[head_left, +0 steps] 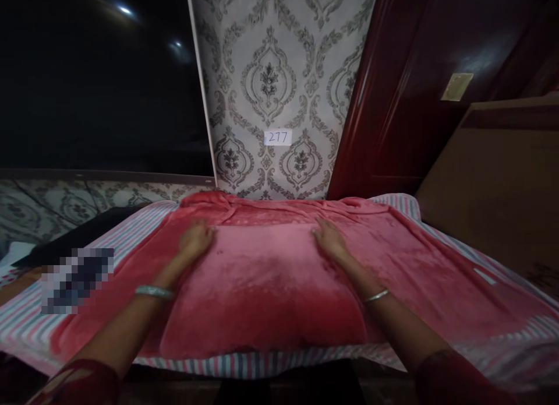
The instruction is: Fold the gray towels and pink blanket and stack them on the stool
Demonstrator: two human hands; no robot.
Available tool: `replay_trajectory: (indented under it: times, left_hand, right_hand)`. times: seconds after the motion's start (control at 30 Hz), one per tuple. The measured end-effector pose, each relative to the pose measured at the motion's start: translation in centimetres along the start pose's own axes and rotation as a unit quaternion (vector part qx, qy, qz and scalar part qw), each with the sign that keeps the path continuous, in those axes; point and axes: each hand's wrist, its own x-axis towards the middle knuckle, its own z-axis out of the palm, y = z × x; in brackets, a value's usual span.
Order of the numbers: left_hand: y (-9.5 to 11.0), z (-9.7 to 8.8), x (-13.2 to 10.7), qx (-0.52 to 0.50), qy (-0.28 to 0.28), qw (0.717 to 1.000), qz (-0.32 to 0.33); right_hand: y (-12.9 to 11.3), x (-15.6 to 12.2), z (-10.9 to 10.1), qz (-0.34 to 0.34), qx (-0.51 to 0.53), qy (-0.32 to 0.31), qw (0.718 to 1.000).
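A pink-red fleece blanket point(266, 277) lies spread over a bed with a striped sheet point(144, 221). A folded upper layer of the blanket forms a rectangle in the middle. My left hand point(195, 240) rests flat on the far left corner of that layer, fingers stretched out. My right hand point(328, 237) lies flat on the far right corner, fingers also spread. Neither hand grips anything. A bangle sits on each wrist.
Patterned wallpaper with a small label reading 277 point(278, 137) stands behind the bed. A dark red door point(414, 84) is at the right, a brown board point(502, 183) beside it. A dark object point(82, 236) lies on the bed's left.
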Motion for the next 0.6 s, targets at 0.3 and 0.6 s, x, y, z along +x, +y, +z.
replay_trajectory:
  times: [0.3,0.6]
  left_hand:
    - [5.3,7.2,-2.2,0.183,-0.163,0.951,0.187]
    - [3.8,8.4,-2.2,0.165,-0.154,0.955,0.192]
  right_hand:
    - [-7.3,-3.0,5.3,-0.216,-0.163,-0.141,0.952]
    - [-4.4,-2.1,5.6,-0.135,-0.172,-0.099,0.971]
